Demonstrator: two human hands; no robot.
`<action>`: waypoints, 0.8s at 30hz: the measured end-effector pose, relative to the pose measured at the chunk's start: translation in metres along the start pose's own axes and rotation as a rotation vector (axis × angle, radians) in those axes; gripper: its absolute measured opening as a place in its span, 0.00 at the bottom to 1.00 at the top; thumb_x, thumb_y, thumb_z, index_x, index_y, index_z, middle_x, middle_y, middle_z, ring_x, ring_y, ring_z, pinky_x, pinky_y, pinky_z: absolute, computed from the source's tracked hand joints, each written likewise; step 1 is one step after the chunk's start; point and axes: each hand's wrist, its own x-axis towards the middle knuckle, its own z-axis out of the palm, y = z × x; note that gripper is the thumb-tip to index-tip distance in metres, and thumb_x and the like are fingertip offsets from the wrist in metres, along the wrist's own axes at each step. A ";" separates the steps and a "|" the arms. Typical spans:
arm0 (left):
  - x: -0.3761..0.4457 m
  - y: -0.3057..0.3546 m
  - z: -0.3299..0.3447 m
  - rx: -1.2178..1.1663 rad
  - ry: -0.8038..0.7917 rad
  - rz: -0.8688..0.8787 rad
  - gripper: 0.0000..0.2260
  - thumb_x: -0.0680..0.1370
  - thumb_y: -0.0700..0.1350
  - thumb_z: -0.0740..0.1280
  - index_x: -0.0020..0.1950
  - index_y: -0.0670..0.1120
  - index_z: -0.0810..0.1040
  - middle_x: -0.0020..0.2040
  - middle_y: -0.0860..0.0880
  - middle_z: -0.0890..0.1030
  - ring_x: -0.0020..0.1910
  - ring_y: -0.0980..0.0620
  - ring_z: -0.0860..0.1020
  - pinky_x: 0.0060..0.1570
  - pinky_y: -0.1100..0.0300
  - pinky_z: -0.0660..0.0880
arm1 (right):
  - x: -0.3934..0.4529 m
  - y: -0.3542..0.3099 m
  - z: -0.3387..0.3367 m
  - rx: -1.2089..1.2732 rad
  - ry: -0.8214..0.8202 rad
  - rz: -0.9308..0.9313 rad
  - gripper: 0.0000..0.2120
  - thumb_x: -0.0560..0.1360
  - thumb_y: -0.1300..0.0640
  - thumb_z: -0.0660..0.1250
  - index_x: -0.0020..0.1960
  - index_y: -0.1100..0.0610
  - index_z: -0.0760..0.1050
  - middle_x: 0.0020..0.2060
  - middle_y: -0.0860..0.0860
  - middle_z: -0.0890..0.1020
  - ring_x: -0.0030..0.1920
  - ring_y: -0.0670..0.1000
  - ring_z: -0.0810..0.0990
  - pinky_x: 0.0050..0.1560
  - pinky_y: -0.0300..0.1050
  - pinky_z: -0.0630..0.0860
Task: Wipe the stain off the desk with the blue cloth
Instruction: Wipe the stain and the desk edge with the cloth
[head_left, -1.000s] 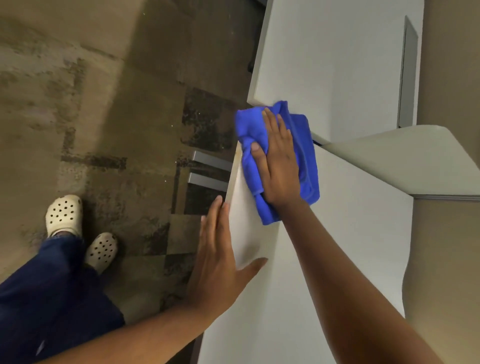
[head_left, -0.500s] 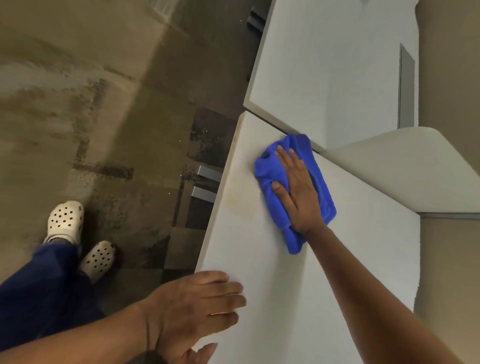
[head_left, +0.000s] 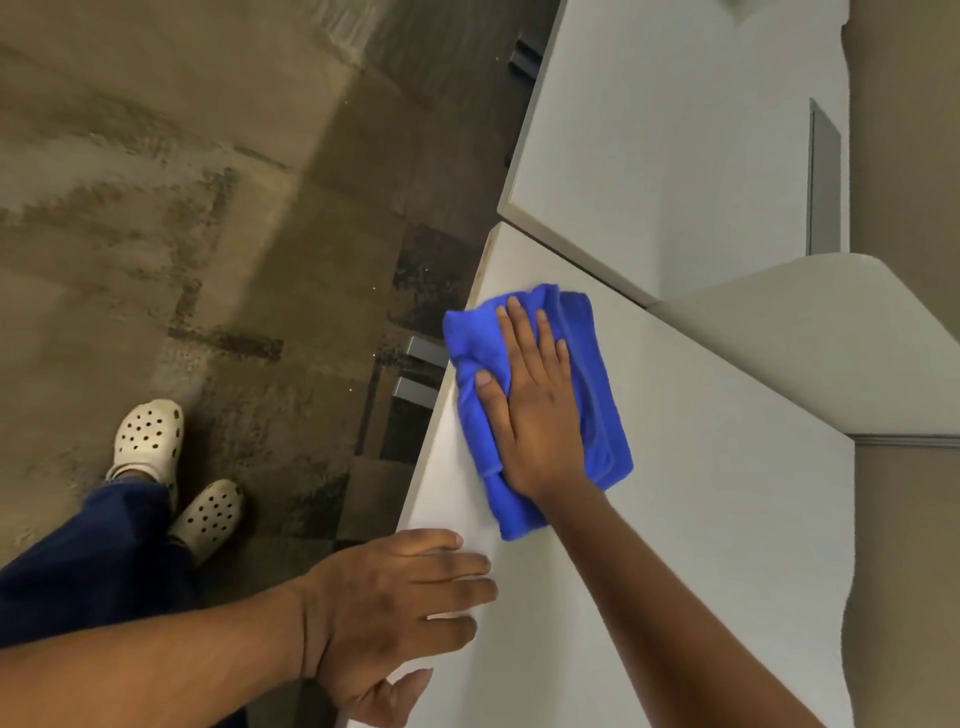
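Note:
A folded blue cloth (head_left: 597, 410) lies on the white desk (head_left: 701, 519) near its left edge. My right hand (head_left: 535, 405) presses flat on top of the cloth, fingers spread and pointing away from me. My left hand (head_left: 395, 608) rests flat on the desk's left edge nearer to me, fingers extended onto the top and nothing in it. No stain shows on the bare desk surface; the patch under the cloth is hidden.
A second white desk (head_left: 649, 156) adjoins at the far end. A beige partition (head_left: 810, 343) stands at the right. Left of the desk is patterned carpet (head_left: 182, 208), with my feet in white clogs (head_left: 150, 436) and metal drawer handles (head_left: 418, 374) below the edge.
My right hand has slid the cloth back toward the desk's left edge, covering the faint yellowish patch seen half a second ago. My left hand stays flat on the desk's edge.

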 end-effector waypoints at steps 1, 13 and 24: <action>0.000 0.000 0.000 -0.012 0.001 -0.002 0.17 0.82 0.57 0.60 0.58 0.54 0.87 0.67 0.51 0.85 0.68 0.50 0.82 0.68 0.49 0.79 | 0.017 -0.002 -0.004 0.002 0.007 -0.006 0.30 0.87 0.39 0.49 0.86 0.44 0.43 0.86 0.43 0.51 0.86 0.47 0.46 0.85 0.46 0.38; 0.000 0.002 -0.006 -0.112 -0.054 -0.028 0.16 0.77 0.55 0.65 0.60 0.52 0.84 0.70 0.50 0.82 0.74 0.48 0.76 0.77 0.50 0.68 | 0.072 0.001 -0.017 0.062 0.147 -0.001 0.26 0.88 0.47 0.53 0.85 0.52 0.58 0.84 0.47 0.62 0.85 0.51 0.56 0.85 0.50 0.49; -0.001 0.003 -0.006 -0.092 -0.130 -0.040 0.20 0.74 0.57 0.64 0.60 0.50 0.85 0.71 0.48 0.82 0.73 0.46 0.77 0.80 0.47 0.62 | 0.088 -0.039 -0.002 0.002 0.285 0.337 0.27 0.87 0.47 0.52 0.84 0.56 0.59 0.83 0.53 0.64 0.84 0.57 0.58 0.85 0.58 0.52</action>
